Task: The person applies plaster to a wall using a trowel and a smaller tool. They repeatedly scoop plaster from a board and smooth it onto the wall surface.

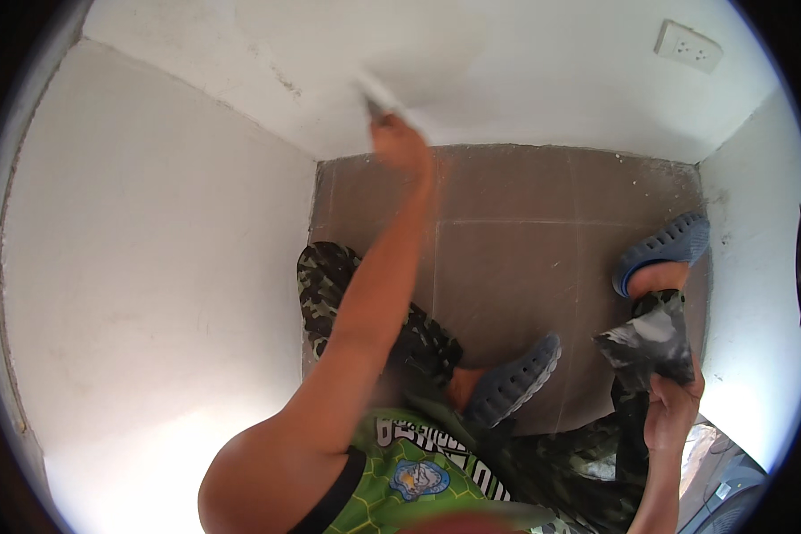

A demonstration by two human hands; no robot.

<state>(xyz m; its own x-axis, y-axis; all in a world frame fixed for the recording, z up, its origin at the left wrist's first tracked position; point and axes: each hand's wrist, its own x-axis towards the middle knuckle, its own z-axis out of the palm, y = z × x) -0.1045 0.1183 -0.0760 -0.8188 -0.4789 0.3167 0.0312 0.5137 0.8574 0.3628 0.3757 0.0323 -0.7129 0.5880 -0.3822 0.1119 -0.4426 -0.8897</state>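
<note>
My left hand [400,147] is raised to the back wall, its fingers closed round a putty knife [374,107]. Motion blurs both hand and tool, and the blade appears to be at the wall surface. At the lower right, my right hand [674,414] grips the near edge of a dark flat board [636,367]. White paste [656,327] lies on that board, which is above my right lower leg.
White walls [151,231] enclose the brown tiled floor [507,267] on three sides. A power outlet [688,46] is on the back wall at upper right. My feet wear blue-grey clogs [516,383]. A dark round-edged object [730,498] stands at lower right.
</note>
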